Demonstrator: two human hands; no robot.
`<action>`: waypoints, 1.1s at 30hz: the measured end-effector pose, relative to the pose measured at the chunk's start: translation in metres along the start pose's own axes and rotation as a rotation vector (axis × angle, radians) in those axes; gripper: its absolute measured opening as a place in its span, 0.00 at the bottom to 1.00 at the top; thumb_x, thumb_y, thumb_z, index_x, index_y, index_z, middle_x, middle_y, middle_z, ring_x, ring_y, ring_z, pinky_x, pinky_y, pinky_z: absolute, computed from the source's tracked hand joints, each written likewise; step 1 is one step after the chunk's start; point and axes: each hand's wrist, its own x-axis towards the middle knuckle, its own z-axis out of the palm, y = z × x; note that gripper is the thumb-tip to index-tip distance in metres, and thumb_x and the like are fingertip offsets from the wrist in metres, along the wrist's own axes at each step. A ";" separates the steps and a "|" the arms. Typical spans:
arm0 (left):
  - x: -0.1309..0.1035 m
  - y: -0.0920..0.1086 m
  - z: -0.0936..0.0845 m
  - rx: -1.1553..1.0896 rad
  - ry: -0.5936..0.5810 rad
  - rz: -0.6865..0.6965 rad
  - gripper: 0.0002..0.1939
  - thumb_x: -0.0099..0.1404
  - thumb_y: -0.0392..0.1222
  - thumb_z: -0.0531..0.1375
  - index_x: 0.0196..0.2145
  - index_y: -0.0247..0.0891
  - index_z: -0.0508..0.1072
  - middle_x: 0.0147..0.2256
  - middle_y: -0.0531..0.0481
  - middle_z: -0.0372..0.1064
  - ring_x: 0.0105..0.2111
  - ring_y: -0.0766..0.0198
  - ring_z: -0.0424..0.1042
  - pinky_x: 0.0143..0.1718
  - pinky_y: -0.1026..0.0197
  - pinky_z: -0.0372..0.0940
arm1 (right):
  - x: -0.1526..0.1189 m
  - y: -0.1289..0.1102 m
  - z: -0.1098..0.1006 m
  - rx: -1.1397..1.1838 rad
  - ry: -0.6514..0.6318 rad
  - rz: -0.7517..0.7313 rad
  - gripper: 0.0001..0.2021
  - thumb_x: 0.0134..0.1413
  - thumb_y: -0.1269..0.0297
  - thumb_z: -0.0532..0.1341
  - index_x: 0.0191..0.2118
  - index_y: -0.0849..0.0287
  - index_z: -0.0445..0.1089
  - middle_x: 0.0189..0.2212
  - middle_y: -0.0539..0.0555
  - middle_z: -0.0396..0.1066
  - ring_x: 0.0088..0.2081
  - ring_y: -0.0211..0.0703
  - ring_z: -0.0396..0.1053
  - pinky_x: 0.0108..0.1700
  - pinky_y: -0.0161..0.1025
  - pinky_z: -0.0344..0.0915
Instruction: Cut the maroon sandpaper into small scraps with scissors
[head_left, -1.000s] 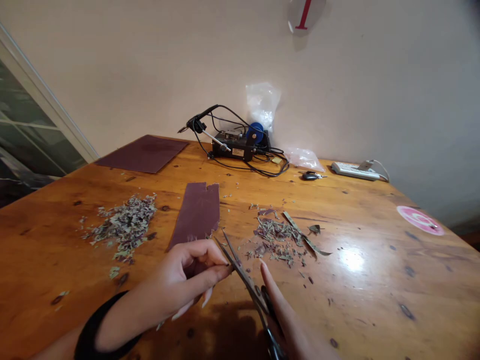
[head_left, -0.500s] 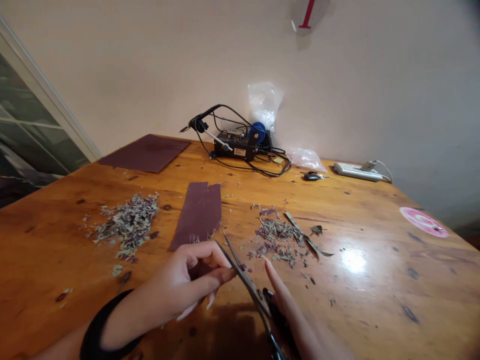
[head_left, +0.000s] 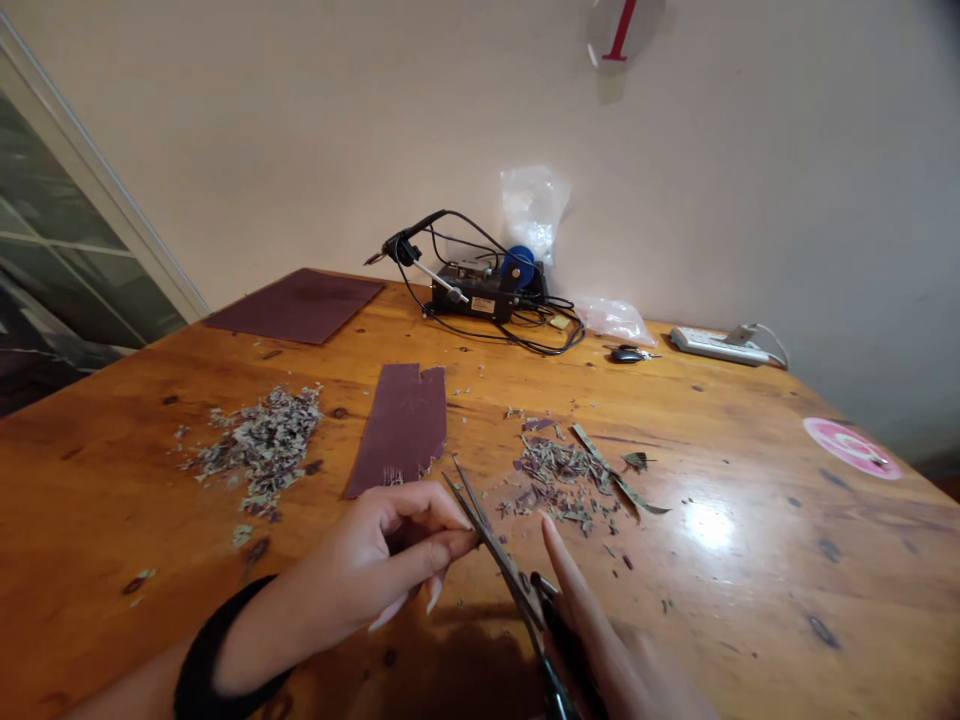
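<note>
My right hand [head_left: 592, 620] is wrapped round the black handles of a pair of scissors [head_left: 504, 560], its index finger stretched out. The narrow blades point up and to the left, slightly parted. My left hand [head_left: 409, 555], with a black band at the wrist, is closed in a pinch right beside the blades. Whatever sits between its fingertips is too small to make out. Just beyond the left hand lies a maroon strip of sheet [head_left: 401, 420] with ragged edges and a fringe of slits. A pile of dark green and maroon shreds [head_left: 562, 470] lies past the blades.
A heap of pale, fine scraps [head_left: 262, 440] is on the left of the wooden table [head_left: 750, 620]. Farther back are a larger maroon sheet [head_left: 296, 305], a soldering station [head_left: 472, 290] with cables, plastic bags [head_left: 615, 320], a key [head_left: 630, 354] and a power strip [head_left: 716, 345].
The view has shifted slightly. The scissor blades are a little closer together. A small maroon bit beside the blades is no longer visible there. Both hands keep nearly the same pose.
</note>
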 end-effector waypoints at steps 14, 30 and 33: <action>0.002 0.002 -0.003 0.064 0.039 -0.046 0.14 0.61 0.53 0.63 0.27 0.41 0.70 0.16 0.60 0.67 0.10 0.73 0.53 0.12 0.67 0.46 | -0.007 0.005 -0.010 0.140 0.036 0.002 0.51 0.59 0.56 0.65 0.77 0.49 0.29 0.29 0.54 0.82 0.24 0.57 0.80 0.23 0.45 0.77; 0.005 -0.003 -0.005 0.166 0.085 0.005 0.14 0.62 0.53 0.62 0.26 0.41 0.70 0.19 0.59 0.66 0.13 0.72 0.52 0.12 0.68 0.47 | -0.001 0.002 -0.013 0.243 0.218 0.023 0.58 0.53 0.68 0.67 0.76 0.51 0.24 0.34 0.55 0.81 0.31 0.54 0.82 0.30 0.41 0.80; 0.006 -0.005 -0.005 0.166 0.075 0.008 0.14 0.63 0.53 0.62 0.28 0.41 0.72 0.20 0.58 0.66 0.14 0.72 0.53 0.12 0.67 0.46 | 0.001 0.008 -0.007 0.191 0.249 -0.097 0.64 0.48 0.70 0.70 0.75 0.51 0.19 0.46 0.60 0.81 0.39 0.58 0.82 0.39 0.44 0.81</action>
